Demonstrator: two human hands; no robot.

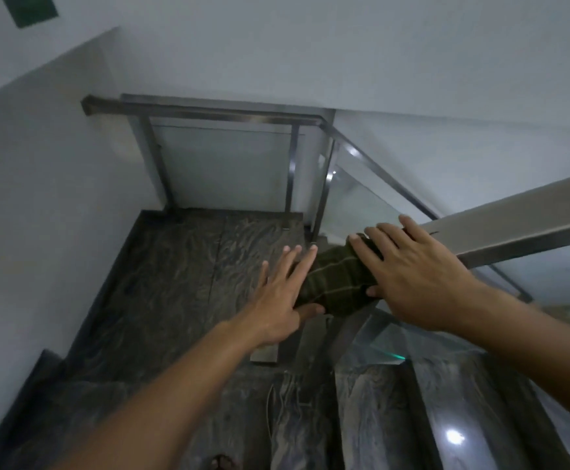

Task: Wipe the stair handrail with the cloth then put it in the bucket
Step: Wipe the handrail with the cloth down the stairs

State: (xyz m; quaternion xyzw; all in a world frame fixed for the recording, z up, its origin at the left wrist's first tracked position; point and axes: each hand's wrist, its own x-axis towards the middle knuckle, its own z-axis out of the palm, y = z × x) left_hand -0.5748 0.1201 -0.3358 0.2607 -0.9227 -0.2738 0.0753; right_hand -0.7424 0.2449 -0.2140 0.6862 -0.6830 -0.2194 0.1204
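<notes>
Wiping is being done: the cloth (334, 283) on the rail (514, 228) end is being pressed by the right hand (419, 276) and, at nine o'clock, the left hand (273, 300), fingers wide; sliding toward two o'clock likely follows.

handrail (514, 228): flat grey metal rail, sloped down from the right.
on handrail: green checked cloth (336, 283) lay draped over its lower stretch.
landing (175, 266): dark veined stone floor, lay below-left of the handrail.
</notes>
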